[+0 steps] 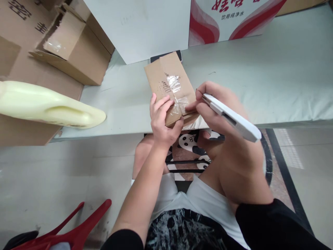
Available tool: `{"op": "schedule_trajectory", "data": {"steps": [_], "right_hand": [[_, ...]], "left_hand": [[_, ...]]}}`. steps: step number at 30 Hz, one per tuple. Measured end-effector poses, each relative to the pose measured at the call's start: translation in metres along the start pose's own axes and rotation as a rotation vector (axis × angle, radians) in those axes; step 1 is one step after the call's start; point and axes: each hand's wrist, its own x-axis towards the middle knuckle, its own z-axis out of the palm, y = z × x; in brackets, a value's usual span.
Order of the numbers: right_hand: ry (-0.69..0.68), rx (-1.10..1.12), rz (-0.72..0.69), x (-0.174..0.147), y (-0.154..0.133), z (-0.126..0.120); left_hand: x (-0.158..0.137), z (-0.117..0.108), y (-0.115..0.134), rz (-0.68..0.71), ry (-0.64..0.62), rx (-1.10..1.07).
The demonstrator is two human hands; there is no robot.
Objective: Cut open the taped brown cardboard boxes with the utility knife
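A small brown cardboard box [170, 74] with clear tape across its top lies at the front edge of the covered table. My left hand [164, 121] grips its near left corner, fingers spread on the top and thumb at the near side. In my right hand [221, 107] is a white box cutter [235, 119], its handle slanting down to the right. The tip of the cutter is hidden by my fingers, so I cannot tell if the blade is out. One right fingertip reaches the taped near edge of the cardboard box.
Behind the small box stand a white panel [145, 27] and a red-and-white carton [234, 21]. A dark flat object [178, 54] is partly hidden there. Left are an opened cardboard carton [78, 45] and a pale yellow bottle-like object [52, 104]. A red stool [78, 229] stands lower left.
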Motion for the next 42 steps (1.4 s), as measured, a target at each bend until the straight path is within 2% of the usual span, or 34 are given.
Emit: {"op": "schedule_trajectory", "data": {"steps": [5, 12, 18, 24, 27, 32, 35, 42], "right_hand": [[-0.061, -0.021, -0.022, -0.003, -0.003, -0.001], [-0.007, 0.030, -0.052, -0.004, -0.003, 0.000], [-0.039, 0.097, -0.095, -0.001, -0.002, 0.002], [-0.008, 0.049, -0.068, -0.002, -0.006, 0.003], [0.021, 0.047, -0.081, -0.003, -0.004, 0.003], [0.056, 0.075, -0.116, -0.006, 0.005, 0.000], [0.078, 0.085, -0.122, -0.005, 0.007, -0.001], [0.099, 0.149, -0.199, -0.002, 0.011, 0.000]], "left_hand": [[0.002, -0.002, 0.001, -0.025, -0.045, 0.033], [0.001, -0.001, 0.000, -0.031, -0.042, 0.000], [0.004, 0.001, 0.002, 0.036, 0.001, 0.029], [0.000, -0.002, -0.002, 0.001, -0.043, -0.001], [-0.006, -0.001, -0.006, -0.054, -0.074, -0.101], [-0.013, 0.004, -0.003, -0.277, -0.019, -0.349], [-0.010, 0.002, 0.003, -0.358, -0.008, -0.480], [-0.008, -0.009, 0.001, -0.456, 0.058, -0.547]]}}
